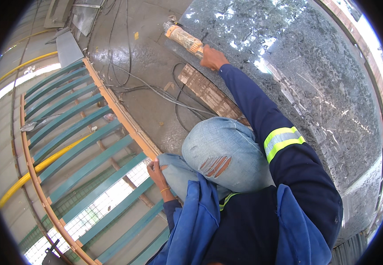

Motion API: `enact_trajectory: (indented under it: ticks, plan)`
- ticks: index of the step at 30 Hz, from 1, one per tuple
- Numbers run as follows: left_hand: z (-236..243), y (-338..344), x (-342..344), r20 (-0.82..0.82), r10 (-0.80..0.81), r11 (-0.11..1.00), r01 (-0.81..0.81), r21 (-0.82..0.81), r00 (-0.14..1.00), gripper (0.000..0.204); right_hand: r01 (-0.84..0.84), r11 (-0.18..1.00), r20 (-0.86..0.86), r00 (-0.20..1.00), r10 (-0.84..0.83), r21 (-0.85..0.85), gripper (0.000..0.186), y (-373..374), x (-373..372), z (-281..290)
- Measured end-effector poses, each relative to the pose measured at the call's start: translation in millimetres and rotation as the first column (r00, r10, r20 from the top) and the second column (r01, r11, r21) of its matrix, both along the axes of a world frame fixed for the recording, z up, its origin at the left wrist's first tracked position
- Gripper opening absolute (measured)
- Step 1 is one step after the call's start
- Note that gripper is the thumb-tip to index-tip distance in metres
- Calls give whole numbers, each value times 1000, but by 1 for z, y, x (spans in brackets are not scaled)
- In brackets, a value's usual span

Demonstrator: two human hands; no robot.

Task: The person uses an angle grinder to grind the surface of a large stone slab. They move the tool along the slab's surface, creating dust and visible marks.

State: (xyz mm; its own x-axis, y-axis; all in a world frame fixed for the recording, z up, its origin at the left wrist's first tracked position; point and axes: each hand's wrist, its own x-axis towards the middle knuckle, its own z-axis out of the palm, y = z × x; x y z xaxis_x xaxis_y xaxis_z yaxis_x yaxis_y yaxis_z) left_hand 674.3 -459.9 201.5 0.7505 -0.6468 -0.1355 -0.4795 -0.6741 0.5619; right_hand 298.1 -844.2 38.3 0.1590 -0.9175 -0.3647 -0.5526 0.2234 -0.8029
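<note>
An orange angle grinder (183, 39), dusty along its body, lies over the near-left edge of a wet dark stone slab (328, 66). My right hand (213, 58) wraps around its rear end, arm stretched forward. The grinder's head points away to the upper left; its disc is hard to make out. My left hand (157, 174) rests beside my knee at the orange rail of a slatted rack (125, 119), fingers bent over the rail's edge. Part of that hand is hidden by the knee and sleeve.
A rough wooden block (209, 92) lies between my knee and the slab. Cables (147, 86) loop over the wet floor (156, 66). A yellow hose (45, 163) runs beneath the rack's green slats. A grey flat panel (69, 48) leans at the rack's far end.
</note>
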Motion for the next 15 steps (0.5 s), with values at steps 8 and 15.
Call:
enact_trajectory:
  ticks: [8,15]
  plan:
    - [-8,-6,8,-9,1,1000,-1,-3,1000,64,-23,1000,-56,998,22,-8,43,12,-11,2]
    - [1,-13,-9,20,-14,1000,14,12,1000,66,-28,1000,-45,999,28,1,42,11,-13,7]
